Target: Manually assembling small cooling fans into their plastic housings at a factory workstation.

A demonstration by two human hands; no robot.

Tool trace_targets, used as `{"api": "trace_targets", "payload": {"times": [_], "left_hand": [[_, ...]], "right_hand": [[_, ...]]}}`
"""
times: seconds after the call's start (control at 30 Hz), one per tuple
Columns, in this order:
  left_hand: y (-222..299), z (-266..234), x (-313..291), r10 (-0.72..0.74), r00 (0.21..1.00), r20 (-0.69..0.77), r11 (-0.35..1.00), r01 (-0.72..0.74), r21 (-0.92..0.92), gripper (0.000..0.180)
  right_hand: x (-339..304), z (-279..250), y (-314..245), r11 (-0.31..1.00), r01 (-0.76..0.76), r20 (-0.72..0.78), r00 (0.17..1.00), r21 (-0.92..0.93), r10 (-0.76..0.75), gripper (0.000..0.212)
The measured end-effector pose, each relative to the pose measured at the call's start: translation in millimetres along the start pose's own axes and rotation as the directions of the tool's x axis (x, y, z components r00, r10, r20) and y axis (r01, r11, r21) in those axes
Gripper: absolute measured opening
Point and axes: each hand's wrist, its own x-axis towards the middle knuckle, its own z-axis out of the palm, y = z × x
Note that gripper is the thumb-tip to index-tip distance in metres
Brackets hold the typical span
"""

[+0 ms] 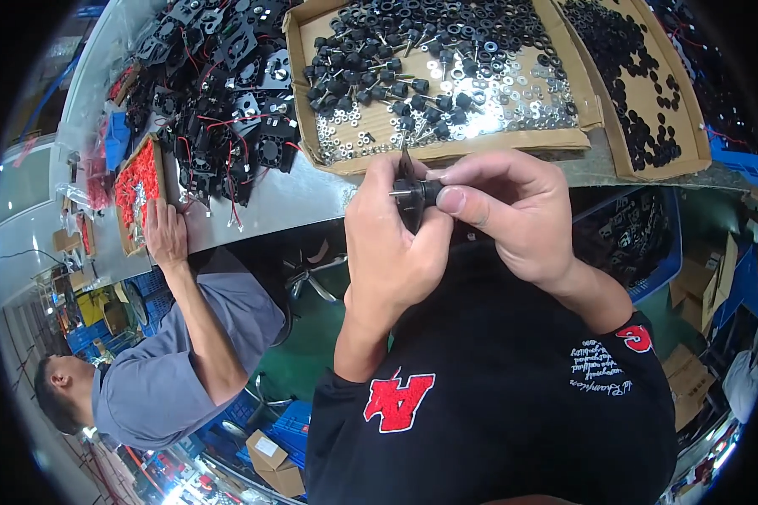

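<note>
Above the table's front edge, my left hand (pixel 387 252) is closed around a thin black plate-like part (pixel 410 210), which stands on edge and is partly covered by my fingers. A black knob with a metal stem (pixel 430 193) sits against the plate's right side. Its thin stem pokes out on the left. My right hand (pixel 522 210) pinches the knob between thumb and forefinger. Just beyond my hands lies a cardboard tray (pixel 514 145) holding black knobs with metal stems (pixel 370 80), black rings and metal washers (pixel 522 93).
Black fan parts with red wires (pixel 227 109) are heaped to the left. A second cardboard tray (pixel 691 160) of black discs stands at right. On the far left, a co-worker's hand (pixel 167 231) reaches to a box of red pieces (pixel 139 185). A blue crate (pixel 661 273) stands below the table.
</note>
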Motion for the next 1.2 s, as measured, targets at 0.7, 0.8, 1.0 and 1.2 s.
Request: {"api": "trace_targets", "payload": {"times": [0.7,0.8,1.0,1.2], "left_hand": [[-20,-7,43,0.562,0.824,0.064,0.56,-0.437,0.704,0.047],[-22,-15,47,0.58,0.81,0.089,0.533,-0.46,0.71,0.05],[-26,-20,45,0.512,0.849,0.134,0.622,-0.473,0.624,0.057],[-27,-26,41,0.503,0.858,0.104,0.643,-0.451,0.619,0.056]], "right_hand": [[23,-18,4,0.773,0.312,0.096,0.945,-0.552,-0.313,0.023],[33,-17,2,0.689,0.388,0.191,0.918,-0.612,-0.347,0.026],[36,-11,-6,0.928,0.003,0.123,0.991,-0.371,0.045,0.061],[42,-18,2,0.902,0.091,0.189,0.982,-0.421,-0.011,0.058]]}}
